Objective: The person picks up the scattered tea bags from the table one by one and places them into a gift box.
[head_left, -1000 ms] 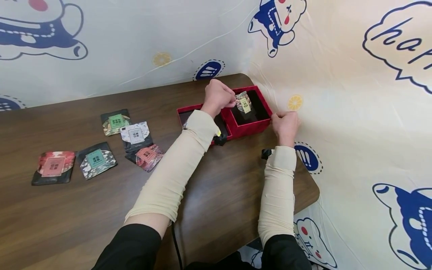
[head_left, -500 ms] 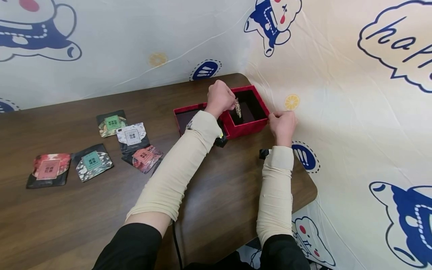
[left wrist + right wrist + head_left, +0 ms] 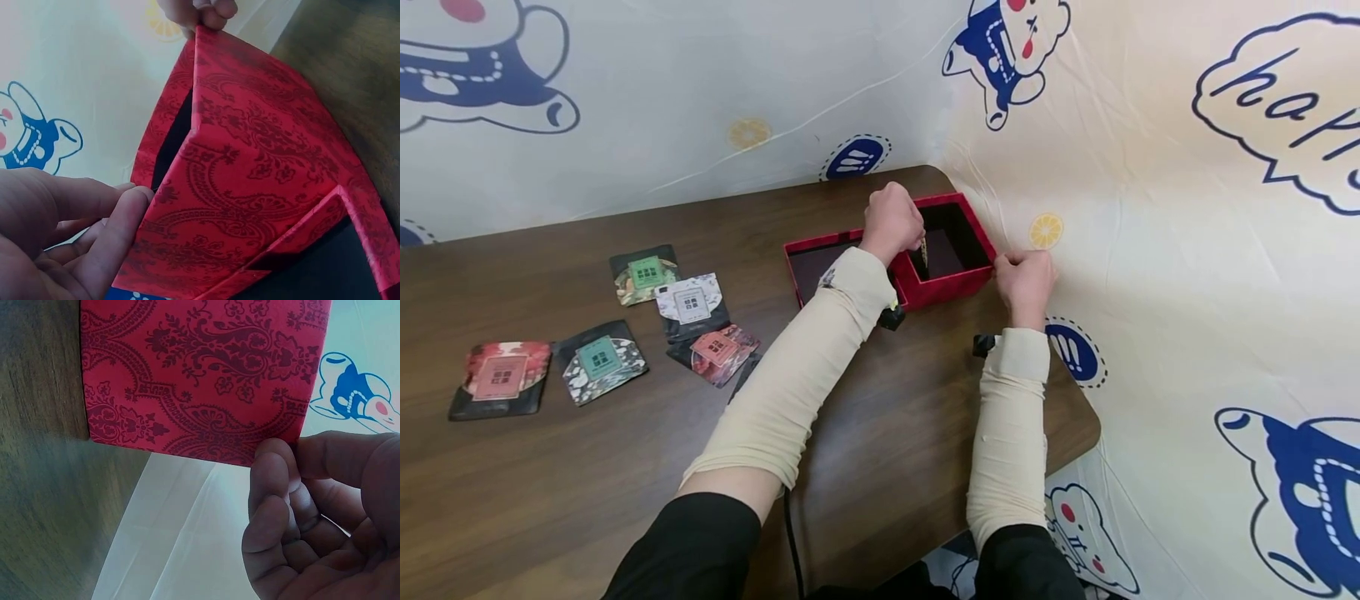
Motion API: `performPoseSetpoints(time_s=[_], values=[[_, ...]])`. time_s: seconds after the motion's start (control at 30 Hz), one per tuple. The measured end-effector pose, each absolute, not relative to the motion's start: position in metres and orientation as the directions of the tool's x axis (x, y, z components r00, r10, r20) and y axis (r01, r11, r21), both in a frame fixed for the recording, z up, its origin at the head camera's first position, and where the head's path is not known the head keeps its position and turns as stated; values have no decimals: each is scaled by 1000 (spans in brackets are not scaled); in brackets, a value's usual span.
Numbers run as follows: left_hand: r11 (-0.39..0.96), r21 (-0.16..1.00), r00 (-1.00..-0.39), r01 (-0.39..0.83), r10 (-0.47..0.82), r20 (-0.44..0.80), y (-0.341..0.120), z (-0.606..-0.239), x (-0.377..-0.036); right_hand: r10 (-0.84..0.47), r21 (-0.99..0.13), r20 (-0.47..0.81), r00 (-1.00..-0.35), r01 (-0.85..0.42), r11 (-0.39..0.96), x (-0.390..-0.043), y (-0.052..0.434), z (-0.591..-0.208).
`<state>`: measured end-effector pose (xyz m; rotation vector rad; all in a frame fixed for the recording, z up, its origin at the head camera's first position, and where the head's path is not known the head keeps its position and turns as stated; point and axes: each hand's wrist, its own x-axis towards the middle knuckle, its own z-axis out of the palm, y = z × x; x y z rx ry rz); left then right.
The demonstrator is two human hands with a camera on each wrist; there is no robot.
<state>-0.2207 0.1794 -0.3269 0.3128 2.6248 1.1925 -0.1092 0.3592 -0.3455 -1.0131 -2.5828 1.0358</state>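
Note:
A red patterned box (image 3: 947, 290) with a dark inside stands near the table's back right corner. My left hand (image 3: 891, 221) is over its left wall and pinches a small packet (image 3: 924, 254), seen almost edge-on inside the opening. In the left wrist view the fingers of the left hand (image 3: 81, 231) meet at the box's edge, and the packet is mostly hidden there. My right hand (image 3: 1026, 283) pinches the box's front right corner. The right wrist view shows the thumb and fingertips of that hand (image 3: 312, 506) on the corner of the red wall (image 3: 206, 375).
A shallow red tray-like part (image 3: 788, 265) adjoins the box on the left, partly behind my left arm. Several dark packets with coloured labels lie at left, among them a green-labelled one (image 3: 644, 272) and a red one (image 3: 501, 379). A printed curtain (image 3: 1150, 250) hangs along the table's right edge.
The packet in my left hand has turned from showing its yellow label to edge-on and sits lower in the box. The right hand stays at the box corner.

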Motion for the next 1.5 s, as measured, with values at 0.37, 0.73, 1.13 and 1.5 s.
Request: performPoseSetpoints(time_s=[0.37,0.73,1.13,1.5], values=[[702,689,-942,182,325,-81,180,-323,-223,648,-660,-99,-755,538,525,-109,358,-346],[709,690,-923,143,347,-165,130,-310,-219,635,-673,-134,-761,540,505,-109,353,-351],[687,708,-886,163,417,-201,41,-296,-196,641,-669,-117,-759,537,514,-110,356,-344],[696,689,-823,202,502,-266,-11,-313,-177,633,-645,-91,-768,530,551,-109,358,-342]])
